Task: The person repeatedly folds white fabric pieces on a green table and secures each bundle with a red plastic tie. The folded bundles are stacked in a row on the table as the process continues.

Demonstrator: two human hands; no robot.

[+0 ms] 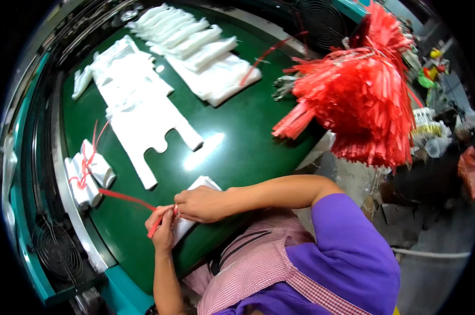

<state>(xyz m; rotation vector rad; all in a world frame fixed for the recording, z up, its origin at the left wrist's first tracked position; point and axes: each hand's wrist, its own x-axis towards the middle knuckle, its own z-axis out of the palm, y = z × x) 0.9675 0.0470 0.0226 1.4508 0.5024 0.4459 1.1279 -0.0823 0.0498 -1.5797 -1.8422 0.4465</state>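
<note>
Both my hands meet over a white folded plastic bag bundle (206,182) near the table's front edge. A red plastic strip (126,197) stretches out leftward from my fingers, and a short end hangs below. My left hand (164,226) is closed in a pinch on this strip. My right hand (202,203) lies across the bundle, its fingers closed on the strip at the same spot. The exact crossing of the strip is hidden by my fingers. Beyond my hands, white plastic carrier bags (143,123) lie spread flat with their handles toward me.
The green tabletop (232,142) carries a row of white bag bundles (195,50) at the back. Rolled white bags tied with red strip (85,176) sit at the left rim. A big bunch of red strips (361,100) hangs at the right. A fan guard (54,247) stands lower left.
</note>
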